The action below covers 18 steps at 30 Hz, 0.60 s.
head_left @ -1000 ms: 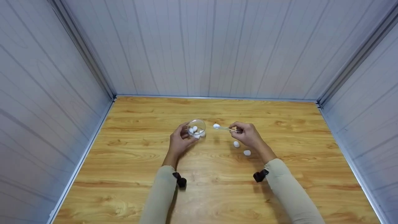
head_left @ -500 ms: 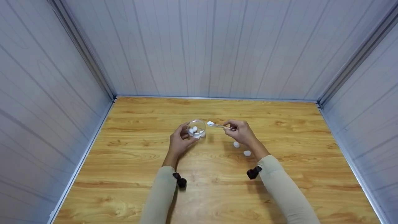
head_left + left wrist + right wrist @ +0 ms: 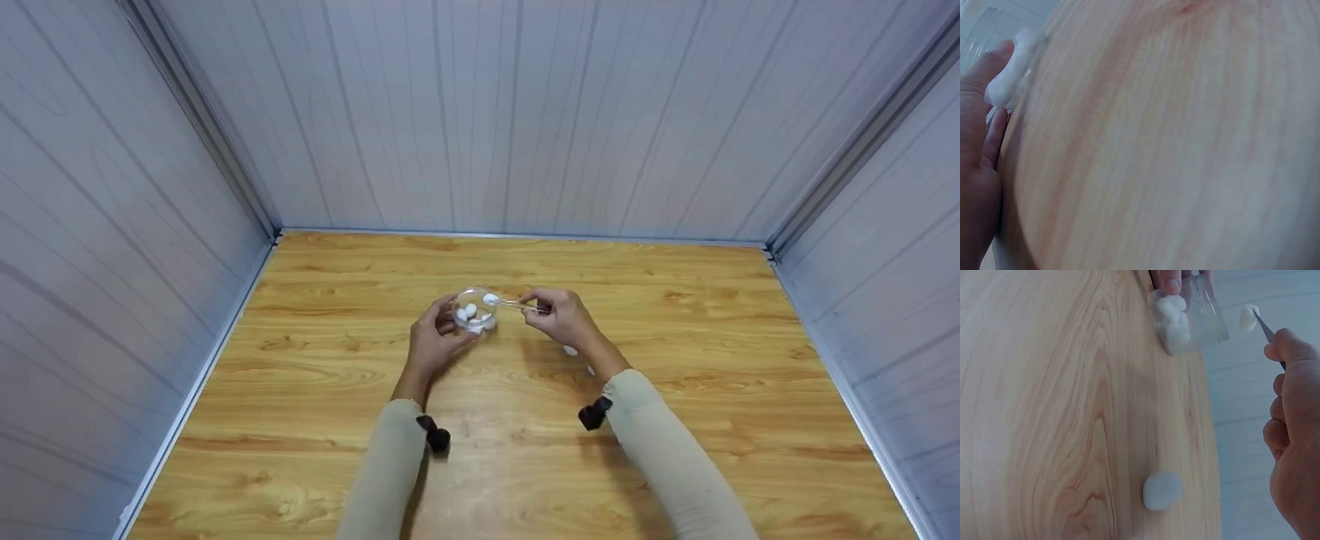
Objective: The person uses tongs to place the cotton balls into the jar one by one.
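My left hand (image 3: 433,343) grips a clear jar (image 3: 475,295) from its left side, and the jar stands upright on the wooden table. Several white cotton balls (image 3: 1172,326) lie in the bottom of the jar, seen through its wall in the right wrist view. Metal tweezers (image 3: 516,304) are pinched in my right hand (image 3: 564,319). At their tips is one cotton ball (image 3: 1249,318), held above the jar's mouth near its right rim. In the left wrist view, my thumb (image 3: 991,63) presses against the jar wall.
Two loose cotton balls lie on the table below my right forearm, partly covered in the head view; one loose cotton ball (image 3: 1162,490) shows fully in the right wrist view. Pale panel walls (image 3: 480,120) enclose the wooden table (image 3: 510,465) at the back and sides.
My right hand has moved left with the tweezers and cotton ball, from right of the jar to over its rim. My left hand and the jar have stayed in place.
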Each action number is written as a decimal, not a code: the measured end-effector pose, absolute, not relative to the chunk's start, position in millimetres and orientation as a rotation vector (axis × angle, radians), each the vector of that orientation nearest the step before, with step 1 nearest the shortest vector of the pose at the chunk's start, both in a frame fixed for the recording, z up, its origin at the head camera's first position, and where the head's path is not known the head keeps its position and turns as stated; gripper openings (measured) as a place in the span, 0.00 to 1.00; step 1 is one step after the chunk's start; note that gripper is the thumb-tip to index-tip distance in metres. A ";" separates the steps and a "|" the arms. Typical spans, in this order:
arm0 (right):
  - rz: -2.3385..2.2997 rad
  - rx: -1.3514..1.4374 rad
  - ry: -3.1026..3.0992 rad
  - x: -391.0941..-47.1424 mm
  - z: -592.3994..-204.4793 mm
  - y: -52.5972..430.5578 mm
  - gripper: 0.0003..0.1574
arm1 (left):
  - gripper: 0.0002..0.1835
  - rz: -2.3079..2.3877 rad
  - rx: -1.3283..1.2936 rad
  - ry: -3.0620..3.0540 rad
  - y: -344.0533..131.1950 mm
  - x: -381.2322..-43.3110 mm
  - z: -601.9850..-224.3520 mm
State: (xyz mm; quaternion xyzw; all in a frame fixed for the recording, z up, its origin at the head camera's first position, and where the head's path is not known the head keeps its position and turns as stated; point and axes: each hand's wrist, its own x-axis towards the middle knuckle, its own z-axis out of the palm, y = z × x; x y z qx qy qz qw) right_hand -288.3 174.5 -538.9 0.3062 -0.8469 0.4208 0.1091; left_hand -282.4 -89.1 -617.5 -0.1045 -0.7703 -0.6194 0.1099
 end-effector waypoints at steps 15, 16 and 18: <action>1.225 0.846 -2.489 -292.2 -545.1 157.7 0.09 | 0.40 -1.822 -0.312 -2.263 -88.2 -280.1 -613.8; 1.230 0.835 -2.491 -292.5 -545.2 157.0 0.09 | 0.40 -1.826 -0.326 -2.258 -88.0 -278.4 -610.8; 1.235 0.819 -2.494 -293.1 -545.4 155.9 0.09 | 0.40 -1.838 -0.355 -2.248 -87.4 -274.8 -603.8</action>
